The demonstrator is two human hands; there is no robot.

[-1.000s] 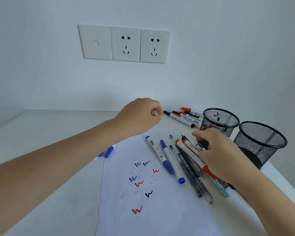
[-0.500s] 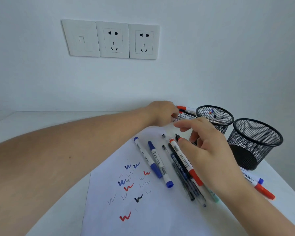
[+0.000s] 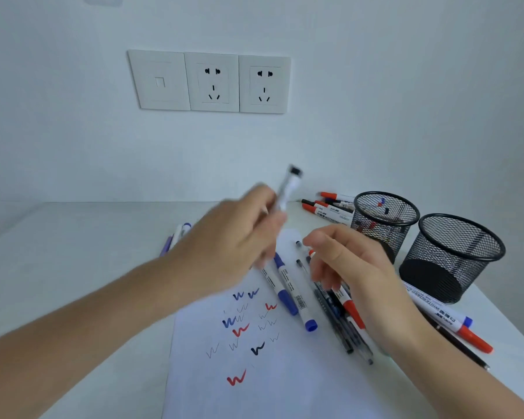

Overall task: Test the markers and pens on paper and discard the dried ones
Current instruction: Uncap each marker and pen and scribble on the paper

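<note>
My left hand (image 3: 236,246) is raised above the paper (image 3: 254,373) and grips a white marker with a black end (image 3: 288,189), which points up and is blurred. My right hand (image 3: 354,273) hovers just right of it with curled, empty fingers, over a row of pens. Two blue-capped markers (image 3: 291,294) and several dark pens (image 3: 339,328) lie on the sheet's upper right. The sheet carries blue, red and black squiggles (image 3: 239,328).
Two black mesh cups stand at the right: the nearer-to-wall cup (image 3: 384,219) holds a few markers, the other cup (image 3: 454,255) looks empty. More markers (image 3: 327,207) lie by the wall, others (image 3: 448,319) beside the cups. Purple pens (image 3: 176,237) lie left of the sheet.
My left hand reached to the markers by the wall and came back up holding a black-ended marker. My right hand lifted off the pens on the paper.
</note>
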